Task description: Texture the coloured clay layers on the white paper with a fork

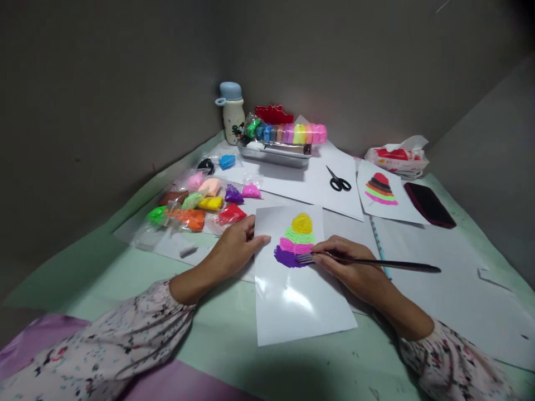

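A glossy white sheet (276,301) lies before me with a layered clay shape on it: a yellow dome (302,223), then a light green band (298,236), a pink band (295,245) and a purple band (286,257) at the bottom. My left hand (236,245) is closed on the sheet's left edge, thumb on top and the other fingers partly hidden. In my right hand (351,267) is a fork (388,264), pinched near its head. Its tines touch or hover just over the purple band; I cannot tell which.
Bags of coloured clay (192,219) lie at the left. Behind stand a bottle (233,114) and a metal tray (273,157) with packed clay. Scissors (338,182), a sheet with a similar layered shape (401,203), a phone (430,205) and a tissue pack (397,159) are on the right.
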A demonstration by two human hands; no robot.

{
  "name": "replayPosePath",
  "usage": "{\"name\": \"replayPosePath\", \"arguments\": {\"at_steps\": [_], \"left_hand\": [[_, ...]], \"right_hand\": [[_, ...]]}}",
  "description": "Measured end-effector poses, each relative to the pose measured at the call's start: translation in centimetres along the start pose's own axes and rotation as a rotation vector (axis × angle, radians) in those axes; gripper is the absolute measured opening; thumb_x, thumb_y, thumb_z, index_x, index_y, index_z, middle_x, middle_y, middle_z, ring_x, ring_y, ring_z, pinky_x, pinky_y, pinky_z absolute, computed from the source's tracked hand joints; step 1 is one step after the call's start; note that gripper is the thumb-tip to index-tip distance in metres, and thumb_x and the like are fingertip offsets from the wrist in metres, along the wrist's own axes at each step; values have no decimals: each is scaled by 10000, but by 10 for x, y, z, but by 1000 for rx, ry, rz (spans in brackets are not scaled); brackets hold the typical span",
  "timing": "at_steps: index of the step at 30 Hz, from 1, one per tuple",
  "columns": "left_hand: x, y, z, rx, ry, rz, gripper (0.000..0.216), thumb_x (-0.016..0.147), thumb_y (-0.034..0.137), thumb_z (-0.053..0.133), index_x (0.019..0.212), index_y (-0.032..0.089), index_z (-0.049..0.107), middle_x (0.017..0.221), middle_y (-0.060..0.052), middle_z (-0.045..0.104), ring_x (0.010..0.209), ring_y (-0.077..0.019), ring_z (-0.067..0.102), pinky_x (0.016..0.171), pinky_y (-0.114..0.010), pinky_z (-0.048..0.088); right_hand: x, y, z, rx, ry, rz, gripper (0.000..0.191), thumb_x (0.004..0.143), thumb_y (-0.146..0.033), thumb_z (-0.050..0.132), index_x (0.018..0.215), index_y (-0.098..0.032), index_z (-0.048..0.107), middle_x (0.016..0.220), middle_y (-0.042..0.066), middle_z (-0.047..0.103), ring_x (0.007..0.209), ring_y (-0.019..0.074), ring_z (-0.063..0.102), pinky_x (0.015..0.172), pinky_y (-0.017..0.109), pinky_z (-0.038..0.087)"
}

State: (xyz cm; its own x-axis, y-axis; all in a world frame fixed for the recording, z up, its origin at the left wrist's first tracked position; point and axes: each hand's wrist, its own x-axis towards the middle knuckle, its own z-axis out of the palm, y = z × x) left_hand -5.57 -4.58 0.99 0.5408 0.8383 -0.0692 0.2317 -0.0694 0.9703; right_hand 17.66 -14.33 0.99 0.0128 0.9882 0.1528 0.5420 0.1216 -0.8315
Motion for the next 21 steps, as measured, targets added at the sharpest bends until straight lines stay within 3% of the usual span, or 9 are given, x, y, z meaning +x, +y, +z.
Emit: {"name": "replayPosePath", "arguments": {"at_steps": [9,15,21], "left_hand": [[-1,-1,-2,63,-4,8,231,814,275,560,1013,158,564,839,-22,622,718,-149,573,596,-258,434],[-1,-3,-2,68,0,21,233,811,286,559,1007,161,567,859,-34,634,737,-163,585,601,-265,437],[0,-4,-2,100,8,30,234,815,292,554,1011,166,569,881,-41,644,758,-168,590,620,-271,443]], "right_hand": [[-3,7,-10,-34,17,84,109,803,-271,650,881,-242,720,876,20,697,793,155,622,666,264,483],[-3,8,-19,-70,38,147,102,781,-268,660,851,-217,712,764,12,668,646,135,585,563,253,455],[-6,2,-7,-23,53,30,108,808,-257,638,874,-227,719,778,12,655,653,129,586,561,251,450]]}}
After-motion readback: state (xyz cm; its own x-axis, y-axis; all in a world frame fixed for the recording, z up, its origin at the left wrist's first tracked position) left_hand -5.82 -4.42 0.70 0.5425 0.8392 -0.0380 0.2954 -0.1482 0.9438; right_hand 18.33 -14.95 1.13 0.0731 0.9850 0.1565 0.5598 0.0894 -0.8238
